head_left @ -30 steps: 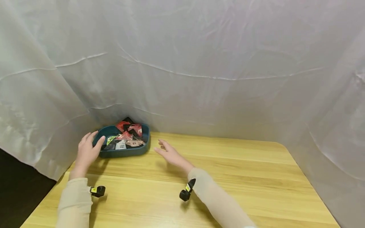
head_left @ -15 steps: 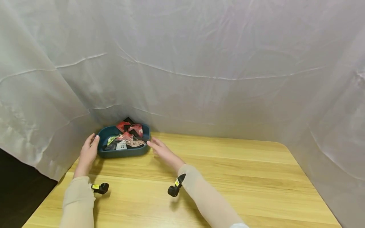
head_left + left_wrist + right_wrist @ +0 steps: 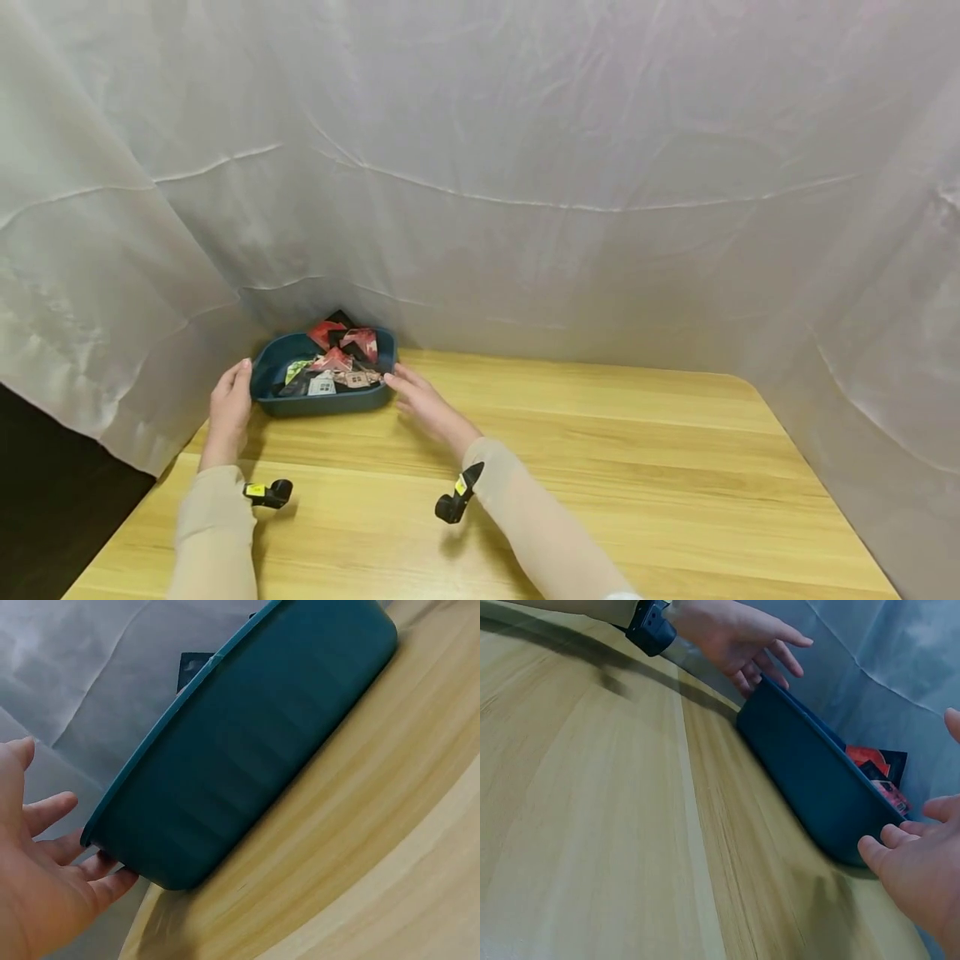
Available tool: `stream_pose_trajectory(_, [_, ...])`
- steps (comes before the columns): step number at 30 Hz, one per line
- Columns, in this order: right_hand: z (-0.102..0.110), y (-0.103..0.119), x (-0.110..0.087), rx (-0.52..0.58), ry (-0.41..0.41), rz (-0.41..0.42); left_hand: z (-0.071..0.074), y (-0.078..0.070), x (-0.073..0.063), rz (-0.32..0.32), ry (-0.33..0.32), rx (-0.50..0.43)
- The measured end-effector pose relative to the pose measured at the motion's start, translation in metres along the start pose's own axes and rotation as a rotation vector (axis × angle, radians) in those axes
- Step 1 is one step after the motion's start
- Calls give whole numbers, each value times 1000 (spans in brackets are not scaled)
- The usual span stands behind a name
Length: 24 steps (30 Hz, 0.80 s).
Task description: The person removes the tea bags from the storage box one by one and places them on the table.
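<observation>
A dark teal plastic basin point(image 3: 322, 406) stands on the wooden table in the far left corner. Inside it lie several small packets, among them red-and-black packets point(image 3: 330, 360), a white one point(image 3: 322, 383) and a green one point(image 3: 295, 368). My left hand point(image 3: 228, 410) is at the basin's left end; in the left wrist view its lower fingers point(image 3: 112, 885) touch the end wall under the rim, thumb apart. At the opposite end, my right hand point(image 3: 429, 407) has its extended fingertips point(image 3: 871, 851) against the outer wall. Neither hand curls round the basin.
Grey cloth point(image 3: 525, 250) hangs close behind the basin and along the left side. The wooden table point(image 3: 615, 467) stretches to the right. A small black camera sits on each wrist, the left camera point(image 3: 270, 493) and the right camera point(image 3: 457, 496).
My right hand has moved left from the bare table to the basin's right end. The left hand has come down from over the rim to the left end. The basin stays nearly in place.
</observation>
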State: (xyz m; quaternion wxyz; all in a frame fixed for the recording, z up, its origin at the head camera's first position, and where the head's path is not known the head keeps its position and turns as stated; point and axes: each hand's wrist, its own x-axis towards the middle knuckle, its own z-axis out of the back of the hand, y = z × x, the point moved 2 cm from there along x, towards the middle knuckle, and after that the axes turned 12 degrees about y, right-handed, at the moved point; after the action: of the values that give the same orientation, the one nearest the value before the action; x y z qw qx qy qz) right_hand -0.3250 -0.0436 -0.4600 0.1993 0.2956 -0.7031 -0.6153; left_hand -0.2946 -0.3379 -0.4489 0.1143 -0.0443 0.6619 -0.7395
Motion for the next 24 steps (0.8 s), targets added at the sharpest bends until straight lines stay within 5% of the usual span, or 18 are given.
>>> stream_pose_trajectory(10, [0, -2, -4, 36, -14, 42, -8, 2, -4, -21, 1, 48])
stream_pose_trajectory(24, [4, -8, -39, 52, -33, 43, -32, -1, -9, -61, 46, 134])
